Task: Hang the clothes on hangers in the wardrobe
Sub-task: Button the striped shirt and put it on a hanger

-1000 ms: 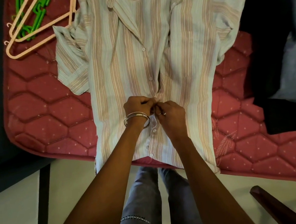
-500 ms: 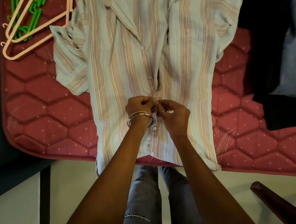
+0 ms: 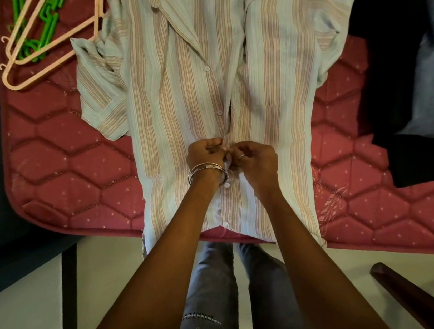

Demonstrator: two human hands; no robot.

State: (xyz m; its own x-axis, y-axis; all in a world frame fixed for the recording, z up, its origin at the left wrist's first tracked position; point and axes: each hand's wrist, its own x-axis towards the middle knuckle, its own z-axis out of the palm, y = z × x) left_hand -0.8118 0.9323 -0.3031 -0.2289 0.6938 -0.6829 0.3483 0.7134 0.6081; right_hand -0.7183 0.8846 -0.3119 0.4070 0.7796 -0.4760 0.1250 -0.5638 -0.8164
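1. Two hands meet at the placket of the striped shirt (image 3: 195, 90), which lies flat, front up, on the bed (image 3: 73, 169), hem over the near edge, likely so the front stays aligned.
2. Left hand (image 3: 202, 155) and right hand (image 3: 256, 159) have fingers curled, pinching the fabric edges at a mid button; whether it is being fastened or undone, I cannot tell.
3. Pink hangers (image 3: 56, 44) and green hangers (image 3: 36, 36) wait at the bed's far left corner.
4. Dark clothes (image 3: 401, 62) lie along the right edge.
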